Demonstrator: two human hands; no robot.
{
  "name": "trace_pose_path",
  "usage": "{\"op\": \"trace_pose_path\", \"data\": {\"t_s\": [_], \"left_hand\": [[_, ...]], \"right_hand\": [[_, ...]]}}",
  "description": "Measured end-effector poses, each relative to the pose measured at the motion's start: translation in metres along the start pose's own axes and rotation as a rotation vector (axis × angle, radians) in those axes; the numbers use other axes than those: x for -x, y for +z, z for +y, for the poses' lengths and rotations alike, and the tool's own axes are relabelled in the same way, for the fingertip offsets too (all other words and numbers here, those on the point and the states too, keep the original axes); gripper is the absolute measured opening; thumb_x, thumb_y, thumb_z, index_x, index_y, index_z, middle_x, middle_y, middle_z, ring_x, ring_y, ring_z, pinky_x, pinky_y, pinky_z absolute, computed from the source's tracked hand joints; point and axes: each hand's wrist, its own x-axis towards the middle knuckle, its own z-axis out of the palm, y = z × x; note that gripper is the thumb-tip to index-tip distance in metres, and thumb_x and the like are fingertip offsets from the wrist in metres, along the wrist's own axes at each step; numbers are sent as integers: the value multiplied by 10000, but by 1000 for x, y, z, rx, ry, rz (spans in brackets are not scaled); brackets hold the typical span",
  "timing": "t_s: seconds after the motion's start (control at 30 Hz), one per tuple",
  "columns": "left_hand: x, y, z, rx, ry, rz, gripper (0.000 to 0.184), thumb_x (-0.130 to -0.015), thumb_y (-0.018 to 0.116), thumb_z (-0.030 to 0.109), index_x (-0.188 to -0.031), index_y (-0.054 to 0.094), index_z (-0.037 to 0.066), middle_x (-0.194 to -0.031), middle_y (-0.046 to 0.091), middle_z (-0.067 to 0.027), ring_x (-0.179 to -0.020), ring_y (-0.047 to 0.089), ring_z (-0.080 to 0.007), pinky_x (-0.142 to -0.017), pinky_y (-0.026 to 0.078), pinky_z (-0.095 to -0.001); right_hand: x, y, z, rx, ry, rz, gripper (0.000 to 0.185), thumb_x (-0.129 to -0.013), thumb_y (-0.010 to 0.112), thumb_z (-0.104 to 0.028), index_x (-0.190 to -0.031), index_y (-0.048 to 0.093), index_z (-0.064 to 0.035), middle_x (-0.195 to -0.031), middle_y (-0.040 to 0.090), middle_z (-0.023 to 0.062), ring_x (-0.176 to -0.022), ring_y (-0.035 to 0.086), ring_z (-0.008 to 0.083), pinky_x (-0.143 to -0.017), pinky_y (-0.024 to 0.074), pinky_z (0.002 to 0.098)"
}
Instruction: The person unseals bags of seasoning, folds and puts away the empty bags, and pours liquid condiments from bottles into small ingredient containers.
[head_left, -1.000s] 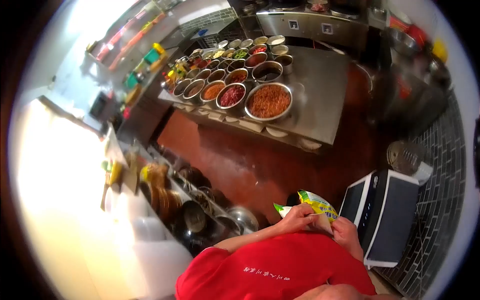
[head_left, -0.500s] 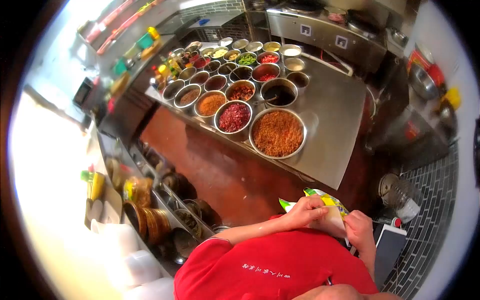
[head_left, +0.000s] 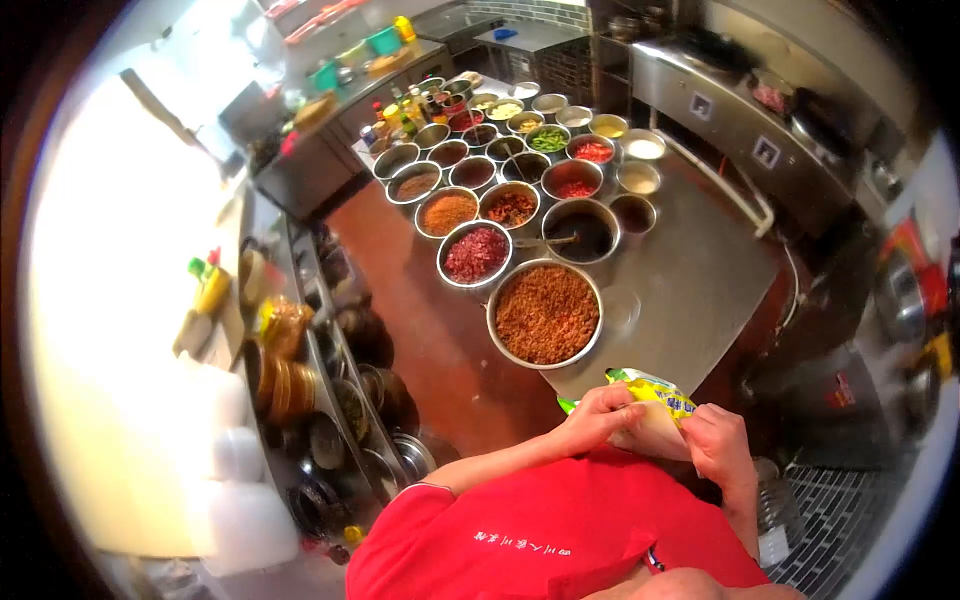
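A yellow, green and white plastic bag (head_left: 655,392) with printed lettering is held in front of my red shirt. My left hand (head_left: 597,420) pinches its left side, fingers bent around the edge. At its right corner, my right hand (head_left: 717,438) grips the bag with fingers closed. A pale panel of the bag shows between the two hands. What is inside the bag is hidden. Beyond it, a large metal bowl of reddish-brown crumbly food (head_left: 547,314) sits at the near corner of the steel table (head_left: 690,290).
Several metal bowls stand in rows on the table, among them a bowl of dark red chopped food (head_left: 474,254) and a bowl of dark liquid (head_left: 582,233) with a ladle. Shelves with pots (head_left: 370,400) run along the left. A stove counter (head_left: 690,95) stands at the back right.
The view has turned, and the table and bowls now appear nearer and further right. Both hands keep hold of the bag, with its printed side showing slightly more.
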Motion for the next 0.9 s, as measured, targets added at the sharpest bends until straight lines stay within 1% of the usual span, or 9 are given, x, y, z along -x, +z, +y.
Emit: {"op": "trace_pose_path", "data": {"t_s": [0.03, 0.13, 0.23, 0.33, 0.47, 0.6, 0.7, 0.8, 0.9], "left_hand": [[-7, 8, -3, 55, -6, 52, 301, -982, 656, 233, -774, 666, 16, -811, 613, -45, -793, 545, -138, -718, 447, -317], [-25, 9, -17, -82, -72, 15, 178, -991, 618, 145, -915, 683, -2, -1032, 611, -63, -939, 569, -138, -823, 468, -312], [-38, 14, -36, 101, -202, 55, 204, -996, 608, 159, -877, 651, -2, -990, 594, -56, -896, 548, -137, -800, 453, -311], [-51, 6, -26, -56, -142, 22, 241, -997, 611, 183, -836, 613, 3, -940, 571, -44, -858, 519, -134, -770, 435, -312], [-63, 3, -39, 1, -73, 48, 273, -984, 634, 200, -803, 583, 4, -854, 550, -28, -836, 499, -134, -754, 424, -313], [-70, 7, -53, -19, -197, 141, 239, -986, 640, 206, -866, 635, -1, -917, 587, -38, -900, 543, -142, -809, 451, -311], [-78, 13, -54, 127, -245, 229, 230, -990, 632, 209, -943, 675, -12, -962, 608, -40, -959, 573, -145, -854, 463, -303], [-97, 37, -58, 204, -182, 541, 263, -966, 638, 208, -813, 670, -3, -823, 577, -37, -844, 574, -126, -745, 466, -292], [-113, 54, -59, -47, -217, 605, 230, -946, 634, 180, -834, 679, -16, -856, 603, -61, -871, 583, -168, -779, 466, -322]], "right_hand": [[-5, -6, 14, -10, -17, -4, 69, -730, 685, -36, -763, 625, -42, -711, 562, 117, -666, 582, 328, -568, 460, 426], [-13, -12, 45, -41, -49, -38, 61, -737, 676, -40, -753, 617, -46, -706, 557, 115, -669, 581, 332, -570, 461, 429], [-22, -17, 61, -38, -61, -82, 53, -749, 666, -54, -749, 613, -45, -706, 557, 118, -672, 580, 337, -572, 459, 434], [-27, -15, 68, -30, -26, -119, 34, -765, 654, -72, -767, 625, -53, -719, 567, 115, -681, 588, 333, -581, 468, 436], [-44, -12, 83, -30, 1, -183, 30, -776, 635, -88, -798, 643, -69, -743, 585, 105, -700, 604, 324, -601, 490, 436], [-62, -8, 114, -94, -50, -269, 28, -764, 628, -86, -785, 630, -67, -743, 581, 106, -714, 606, 323, -610, 494, 434], [-83, -7, 137, -122, -137, -287, 65, -724, 654, -78, -752, 605, -46, -725, 564, 117, -709, 595, 336, -603, 479, 437], [-93, 5, 182, -202, -261, -372, 69, -730, 652, -89, -752, 594, -57, -744, 575, 107, -728, 604, 326, -620, 495, 436], [-102, -7, 220, -213, -399, -405, 66, -748, 649, -92, -783, 595, -74, -781, 598, 82, -758, 627, 301, -646, 525, 414]]}}
